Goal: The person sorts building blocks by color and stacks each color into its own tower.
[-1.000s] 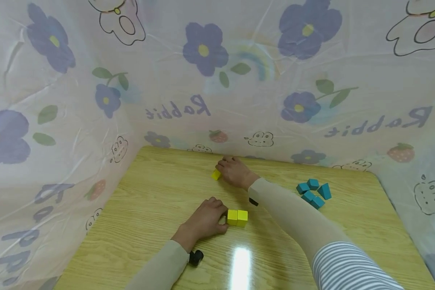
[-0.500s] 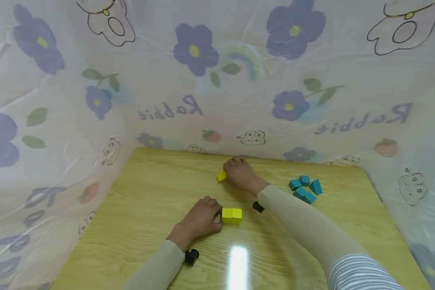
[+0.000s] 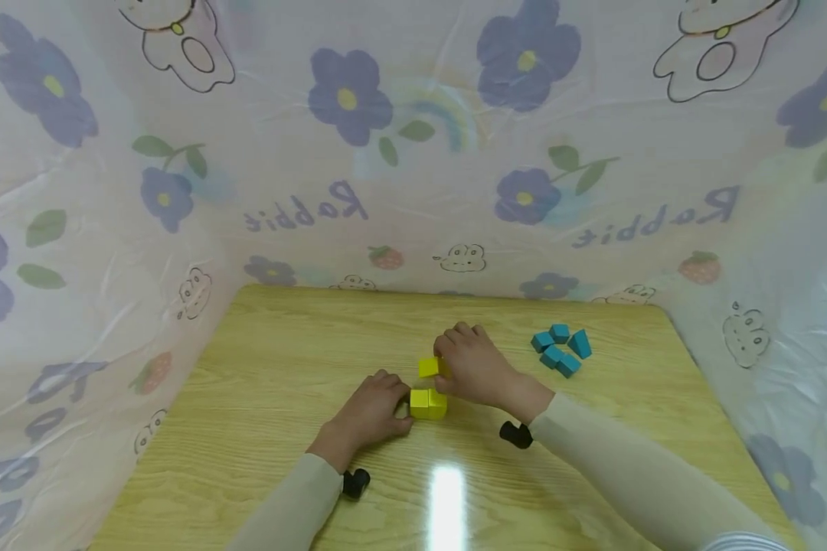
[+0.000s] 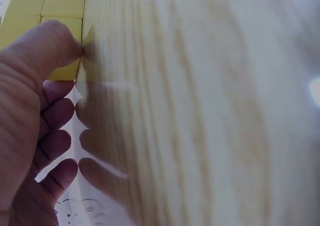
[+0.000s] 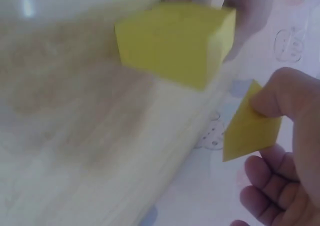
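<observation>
Yellow blocks [image 3: 420, 401] stand packed side by side on the table, with several of their faces stacked in the left wrist view. My left hand [image 3: 370, 413] grips their left end, its thumb [image 4: 50, 41] lying across a yellow face and its other fingers curled on the far side. Just behind and above this group, my right hand [image 3: 478, 367] pinches one more yellow block [image 5: 252, 126] between thumb and fingers. That block has slanted edges in the right wrist view and is apart from the group [image 5: 170, 46] there.
Several teal blocks [image 3: 553, 357], one of them wedge-shaped [image 3: 580, 343], lie grouped at the right rear of the wooden table [image 3: 303, 329]. A printed cloth [image 3: 413, 229] rises along the table's back and sides. Black wrist devices [image 3: 516, 435] sit under both sleeves.
My right hand has brought its yellow block from the table's rear toward the yellow group. My left hand stays beside the group. The head view has shifted rightward.
</observation>
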Available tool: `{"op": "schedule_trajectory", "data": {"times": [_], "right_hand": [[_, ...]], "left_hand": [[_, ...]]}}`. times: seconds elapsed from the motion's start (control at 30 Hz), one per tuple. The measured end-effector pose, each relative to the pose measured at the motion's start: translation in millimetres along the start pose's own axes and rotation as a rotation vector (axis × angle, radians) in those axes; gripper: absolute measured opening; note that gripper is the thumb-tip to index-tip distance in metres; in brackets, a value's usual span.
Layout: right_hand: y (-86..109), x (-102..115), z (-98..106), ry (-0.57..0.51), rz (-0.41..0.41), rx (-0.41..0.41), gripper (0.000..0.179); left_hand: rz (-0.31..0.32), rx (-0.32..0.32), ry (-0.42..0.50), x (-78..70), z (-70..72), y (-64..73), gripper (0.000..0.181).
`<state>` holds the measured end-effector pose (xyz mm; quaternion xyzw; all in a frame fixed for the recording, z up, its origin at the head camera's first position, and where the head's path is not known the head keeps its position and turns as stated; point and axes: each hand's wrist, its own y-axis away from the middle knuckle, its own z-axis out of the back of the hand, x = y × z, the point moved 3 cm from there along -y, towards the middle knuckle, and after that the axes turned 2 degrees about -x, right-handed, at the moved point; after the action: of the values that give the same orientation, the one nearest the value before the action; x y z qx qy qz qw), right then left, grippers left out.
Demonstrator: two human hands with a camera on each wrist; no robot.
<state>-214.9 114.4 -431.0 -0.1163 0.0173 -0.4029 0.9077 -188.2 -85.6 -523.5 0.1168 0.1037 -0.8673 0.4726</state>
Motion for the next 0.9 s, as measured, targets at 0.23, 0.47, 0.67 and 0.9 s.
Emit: {"op": "schedule_trajectory", "data": {"times": [0.23, 0.47, 0.67, 0.9], "right_hand": [[17.0, 19.0, 0.0, -0.006, 0.022, -0.017, 0.032], [20.1, 26.3, -8.5, 0.004, 0.028, -0.022, 0.03], [21.8, 27.0, -14.8, 0.037, 0.038, -0.013, 0.031], [22.2, 25.6, -16.8, 0.048, 0.045, -0.02, 0.03]], "left_hand": [[-0.001, -0.002, -0.012, -1.6, 1.5, 1.0, 0.038], [0.0, -0.01, -0.003, -2.1, 1.1, 1.3, 0.037], [-0.008, -0.013, 0.015, -3.3, 1.5, 1.5, 0.035], [-0.011, -0.019, 0.021, -1.9, 0.0, 1.4, 0.032]]}}
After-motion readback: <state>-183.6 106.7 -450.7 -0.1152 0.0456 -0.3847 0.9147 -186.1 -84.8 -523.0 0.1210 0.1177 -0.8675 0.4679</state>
